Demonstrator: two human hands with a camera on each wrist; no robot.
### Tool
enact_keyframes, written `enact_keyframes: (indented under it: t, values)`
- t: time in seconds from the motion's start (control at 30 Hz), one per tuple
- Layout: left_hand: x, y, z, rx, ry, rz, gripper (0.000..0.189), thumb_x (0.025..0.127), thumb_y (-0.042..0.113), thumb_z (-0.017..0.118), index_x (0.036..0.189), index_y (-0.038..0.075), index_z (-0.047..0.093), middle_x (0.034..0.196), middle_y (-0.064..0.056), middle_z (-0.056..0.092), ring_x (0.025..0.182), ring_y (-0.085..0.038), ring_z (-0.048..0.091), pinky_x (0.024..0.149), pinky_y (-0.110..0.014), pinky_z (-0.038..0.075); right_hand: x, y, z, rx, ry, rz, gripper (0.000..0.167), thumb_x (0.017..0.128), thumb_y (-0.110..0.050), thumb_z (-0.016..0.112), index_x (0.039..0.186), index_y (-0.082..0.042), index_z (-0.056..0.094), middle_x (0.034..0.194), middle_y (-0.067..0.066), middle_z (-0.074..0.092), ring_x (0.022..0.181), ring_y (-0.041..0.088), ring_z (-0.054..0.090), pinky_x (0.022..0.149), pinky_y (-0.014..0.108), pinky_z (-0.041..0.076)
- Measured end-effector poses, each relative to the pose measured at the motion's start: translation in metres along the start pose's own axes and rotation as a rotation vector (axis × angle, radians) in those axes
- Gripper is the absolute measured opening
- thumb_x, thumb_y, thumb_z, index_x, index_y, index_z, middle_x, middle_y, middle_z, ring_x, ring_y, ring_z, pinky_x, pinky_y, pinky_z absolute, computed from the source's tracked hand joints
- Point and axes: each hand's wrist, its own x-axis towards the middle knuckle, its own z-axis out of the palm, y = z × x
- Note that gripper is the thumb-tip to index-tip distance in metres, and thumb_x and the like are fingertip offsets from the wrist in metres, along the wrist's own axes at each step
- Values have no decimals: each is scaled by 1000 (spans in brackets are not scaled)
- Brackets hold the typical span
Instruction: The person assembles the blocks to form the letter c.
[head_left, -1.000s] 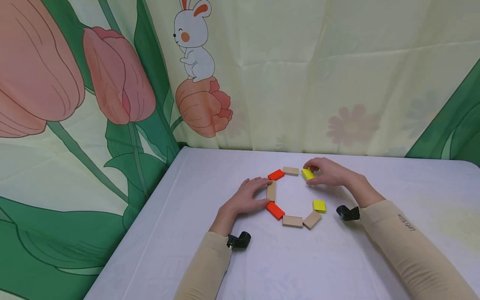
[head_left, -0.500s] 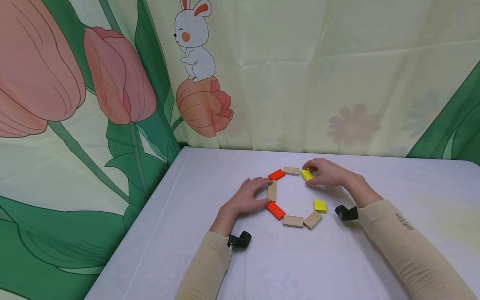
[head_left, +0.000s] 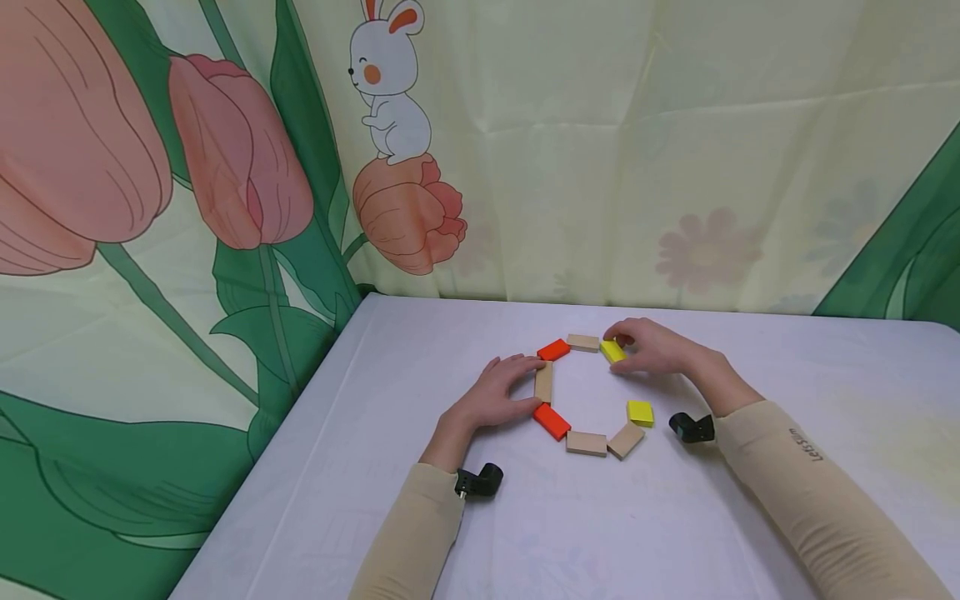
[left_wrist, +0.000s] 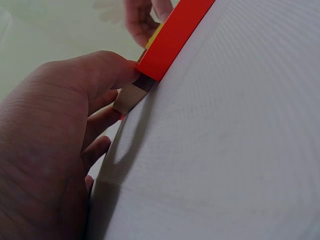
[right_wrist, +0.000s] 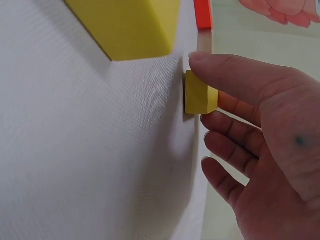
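Note:
Several small flat blocks lie in a broken ring on the white tabletop. My right hand pinches a yellow block at the ring's far right, thumb on its near end and index finger on its far end; in the right wrist view that yellow block sits low at the cloth. On the left side, my left hand spans a plain wooden block, index fingertip at its far end and thumb at its near end. The thumb also meets the corner of a red block, which looms large in the left wrist view.
Another red block and a wooden block form the far side. Two wooden blocks, one straight and one slanted, make the near side. A second yellow block lies at the right. A printed curtain hangs behind the table.
My right hand has shifted slightly left with the yellow block, bringing it closer to the far wooden block. The left hand has stayed in place.

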Motion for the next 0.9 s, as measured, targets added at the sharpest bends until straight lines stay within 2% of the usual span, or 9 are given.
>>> enact_keyframes:
  t: [0.57,0.9]
  values:
    - [1,-1,2,8,4,-3,61,94,35,64,152,21,48,154,2,46,147,-19,31,123,-43,10,1,2,4,2,5,1,51,87,-16,79,131,4,59,117,17,61,107,33,54,98,52,47]
    - [1,-1,1,6,2,-12,61,94,35,64,151,21,48,154,2,45,147,-19,30,123,-43,10,-5,5,0,23,57,-51,50,87,-16,78,128,7,59,106,12,62,100,31,54,89,47,48]
